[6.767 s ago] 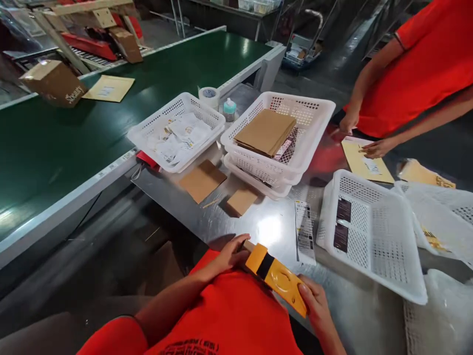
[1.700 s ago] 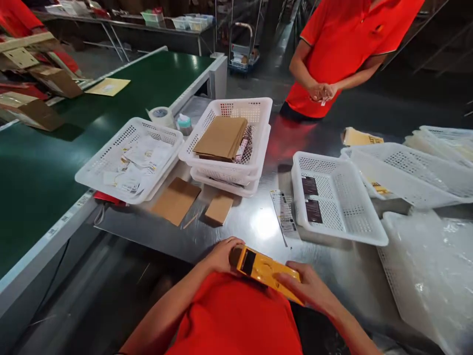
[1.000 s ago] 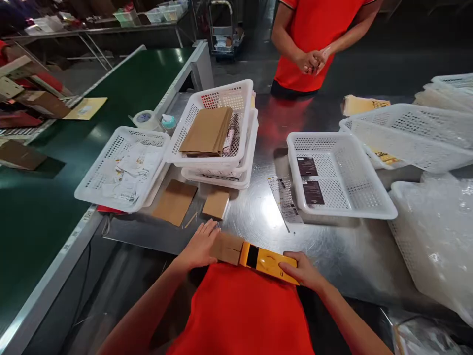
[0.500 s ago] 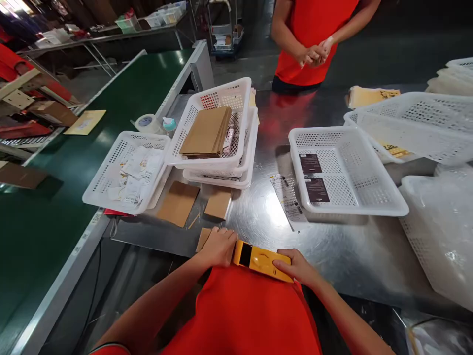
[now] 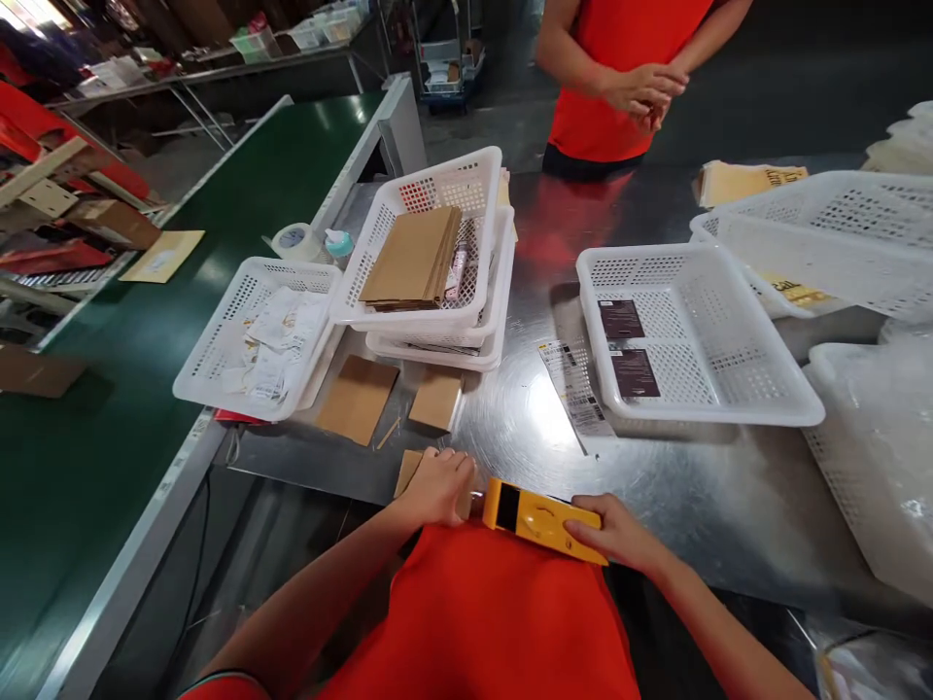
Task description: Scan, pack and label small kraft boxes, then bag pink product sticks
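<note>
My right hand (image 5: 619, 531) is wrapped round the right end of a yellow tape dispenser (image 5: 543, 522), which lies level just in front of my red shirt. Close to its left end, my left hand (image 5: 439, 486) is curled over a small cardboard box (image 5: 408, 471) at the table's front edge. Only the box's left corner shows clearly; the rest is under my fingers. A narrow gap separates my left hand from the dispenser, with a shiny strip that looks like tape across it.
Brown cardboard pieces (image 5: 359, 399) and a small box (image 5: 435, 399) lie on the metal table (image 5: 502, 428). White baskets (image 5: 704, 413) stand left and right, beside a printed label sheet (image 5: 575, 394). A green conveyor (image 5: 138, 389) runs along the left. A co-worker (image 5: 619, 87) stands opposite, hands together.
The tape dispenser in my right hand has moved a little right, opening a gap from my left hand. My left hand stays on the box. The co-worker's hands have shifted.
</note>
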Demonstrator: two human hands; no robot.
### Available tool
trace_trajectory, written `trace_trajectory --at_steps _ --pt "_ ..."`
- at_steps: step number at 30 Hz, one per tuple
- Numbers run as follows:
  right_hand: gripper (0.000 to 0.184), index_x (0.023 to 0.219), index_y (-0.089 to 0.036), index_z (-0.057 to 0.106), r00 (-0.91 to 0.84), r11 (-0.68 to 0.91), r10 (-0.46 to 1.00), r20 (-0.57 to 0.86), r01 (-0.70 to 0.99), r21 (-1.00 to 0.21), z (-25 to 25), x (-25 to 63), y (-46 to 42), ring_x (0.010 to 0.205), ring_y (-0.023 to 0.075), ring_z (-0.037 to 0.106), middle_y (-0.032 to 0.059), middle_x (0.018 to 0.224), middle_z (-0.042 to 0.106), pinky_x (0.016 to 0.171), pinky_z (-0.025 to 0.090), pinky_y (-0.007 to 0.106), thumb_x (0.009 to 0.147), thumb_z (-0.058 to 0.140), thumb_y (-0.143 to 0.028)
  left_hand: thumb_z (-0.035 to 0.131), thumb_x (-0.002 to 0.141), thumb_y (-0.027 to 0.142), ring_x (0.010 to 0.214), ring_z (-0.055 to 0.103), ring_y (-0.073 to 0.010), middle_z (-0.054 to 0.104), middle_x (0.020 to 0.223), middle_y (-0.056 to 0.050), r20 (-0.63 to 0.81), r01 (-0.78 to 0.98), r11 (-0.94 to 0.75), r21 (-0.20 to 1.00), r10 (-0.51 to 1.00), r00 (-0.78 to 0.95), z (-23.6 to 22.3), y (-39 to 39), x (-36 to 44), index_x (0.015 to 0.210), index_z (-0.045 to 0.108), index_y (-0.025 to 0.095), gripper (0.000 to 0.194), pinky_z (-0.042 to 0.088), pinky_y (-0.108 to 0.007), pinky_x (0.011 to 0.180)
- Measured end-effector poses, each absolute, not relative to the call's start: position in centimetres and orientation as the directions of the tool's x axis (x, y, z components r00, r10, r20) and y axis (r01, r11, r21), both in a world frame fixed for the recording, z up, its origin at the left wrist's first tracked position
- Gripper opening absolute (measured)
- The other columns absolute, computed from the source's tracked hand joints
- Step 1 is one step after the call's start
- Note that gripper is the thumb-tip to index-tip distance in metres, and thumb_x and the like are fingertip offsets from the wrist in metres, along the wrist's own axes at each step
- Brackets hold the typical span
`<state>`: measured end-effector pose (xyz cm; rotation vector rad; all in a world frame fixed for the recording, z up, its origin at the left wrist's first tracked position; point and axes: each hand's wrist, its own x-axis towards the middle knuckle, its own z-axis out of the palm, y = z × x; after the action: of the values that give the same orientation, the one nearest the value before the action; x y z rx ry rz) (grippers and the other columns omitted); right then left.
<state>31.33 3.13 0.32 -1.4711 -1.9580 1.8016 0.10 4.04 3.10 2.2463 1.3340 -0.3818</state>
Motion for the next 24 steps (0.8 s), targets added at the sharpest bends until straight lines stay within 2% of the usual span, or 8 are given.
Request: trace_trajectory --at_steps 3,6,12,16,24 --pt "0.042 0.058 -0.022 0.040 -0.469 -0.172 0.691 -0.549 0.632 -0.756 0.2 32.9 2.8 0.056 0.0127 0.039 -0.0039 0.056 0.040 0.052 0.028 0.027 0.076 0.048 -0.059 0.071 0.058 0.043 0.107 0.055 -0.0321 0.061 0.122 -0.013 -0.489 0.881 -0.397 0.257 0.733 0.473 3.0 4.0 0.1 0.116 0.050 0.020 0.067 0.039 -0.044 0.086" --pt "0.039 0.061 -0.020 0.051 -0.425 -0.104 0.707 -0.566 0.728 -0.677 0.9 31.7 3.0 0.058 0.0143 0.046 -0.0011 0.058 0.052 0.054 0.030 0.027 0.079 0.048 -0.055 0.070 0.058 0.042 0.110 0.053 -0.0324 0.059 0.125 -0.013 -0.494 0.882 -0.404 0.242 0.731 0.470 3.0 4.0 0.3 0.120 0.048 0.019 0.069 0.039 -0.045 0.087" --pt "0.039 0.074 -0.017 0.070 -0.308 0.050 0.753 -0.581 0.908 -0.416 3.3 23.9 5.0 0.068 0.0198 0.062 0.0088 0.074 0.071 0.053 0.031 0.028 0.081 0.051 -0.051 0.066 0.061 0.038 0.108 0.053 -0.0342 0.059 0.122 -0.015 -0.495 0.896 -0.395 0.201 0.748 0.441 3.4 3.8 0.8 0.120 0.048 0.019 0.065 0.037 -0.047 0.088" --pt "0.041 0.083 -0.017 0.074 -0.251 0.063 0.777 -0.577 0.943 -0.326 4.6 21.7 5.9 0.079 0.0259 0.068 0.0138 0.085 0.074 0.057 0.037 0.029 0.081 0.052 -0.051 0.066 0.060 0.041 0.107 0.054 -0.0362 0.060 0.119 -0.018 -0.460 0.898 -0.387 0.210 0.771 0.440 3.5 3.7 1.0 0.119 0.050 0.016 0.066 0.038 -0.049 0.087" --pt "0.046 0.089 -0.017 0.076 -0.170 0.055 0.837 -0.521 0.972 -0.228 6.7 21.4 6.0 0.085 0.0292 0.070 0.0166 0.091 0.075 0.064 0.046 0.032 0.081 0.051 -0.055 0.069 0.056 0.043 0.105 0.057 -0.0343 0.065 0.114 -0.014 -0.369 0.894 -0.368 0.256 0.817 0.443 3.4 3.3 1.7 0.114 0.053 0.017 0.065 0.040 -0.047 0.085"
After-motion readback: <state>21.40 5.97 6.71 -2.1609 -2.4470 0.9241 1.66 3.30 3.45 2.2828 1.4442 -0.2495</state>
